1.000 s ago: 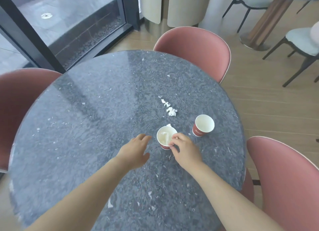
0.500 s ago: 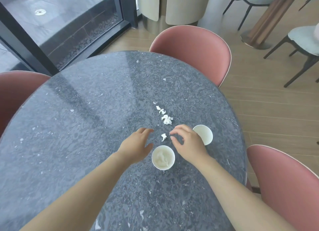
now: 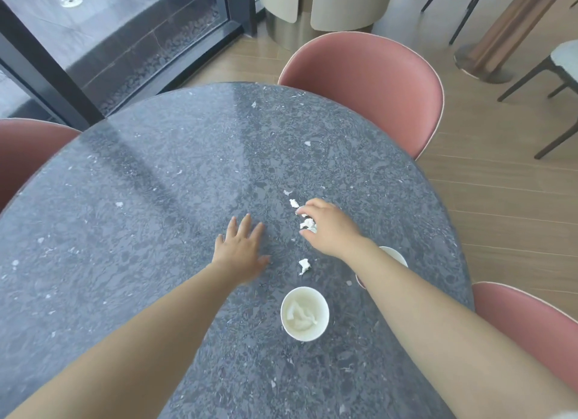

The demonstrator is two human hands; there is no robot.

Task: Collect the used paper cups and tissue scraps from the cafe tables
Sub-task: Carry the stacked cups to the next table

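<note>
A white paper cup (image 3: 305,313) with crumpled tissue inside stands on the dark round table (image 3: 156,199), between my forearms. A second cup (image 3: 394,256) is mostly hidden behind my right forearm. My right hand (image 3: 328,227) reaches over a cluster of tissue scraps (image 3: 308,224), its fingers curled around them. One scrap (image 3: 294,203) lies just beyond its fingertips and another scrap (image 3: 304,265) lies nearer, between the hand and the cup. My left hand (image 3: 242,248) rests flat on the table with fingers spread, holding nothing.
Pink chairs stand around the table: one at the far side (image 3: 369,83), one at the right (image 3: 531,331), one at the left (image 3: 25,149). A glass wall with dark frame (image 3: 47,74) is at the back left. Grey chairs (image 3: 563,61) and another table's base stand at the back right.
My right hand moved forward from beside the cup to the scrap cluster and curled over it. My left hand spread flat on the table. The view shifted forward, so the cups sit nearer me.
</note>
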